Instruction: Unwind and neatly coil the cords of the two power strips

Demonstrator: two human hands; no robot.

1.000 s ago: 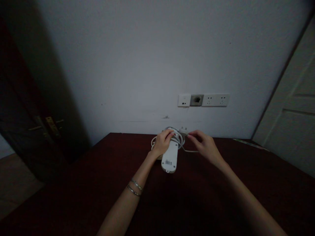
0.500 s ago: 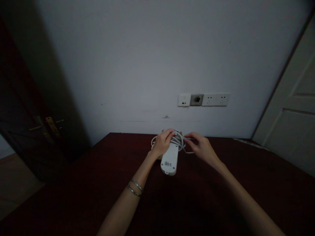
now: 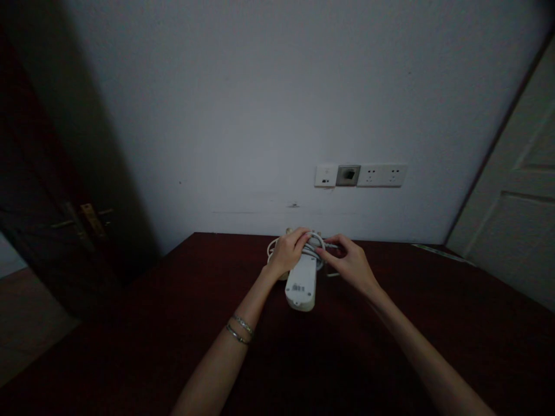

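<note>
A white power strip point(image 3: 301, 283), its screwed underside with a barcode label facing me, is held up over the dark red table. Its white cord point(image 3: 313, 248) is looped in coils around the far end. My left hand point(image 3: 287, 253) is closed around the strip and the coils from the left, thumb on the cord. On the other side my right hand point(image 3: 352, 263) pinches a part of the cord between thumb and fingers. More cord loops show to the left of my left hand. Something tan behind the strip is mostly hidden.
The dark red tabletop point(image 3: 208, 289) runs back to a pale wall point(image 3: 243, 115). Wall sockets point(image 3: 381, 175) sit above its back edge on the right. A flat strip point(image 3: 442, 253) lies at the back right. Doors stand at both sides, the left one with a handle point(image 3: 93, 219).
My right hand has moved slightly left, its thumb now against the coils. The power strip's near end has shifted a little right and tilted. My left hand keeps its hold.
</note>
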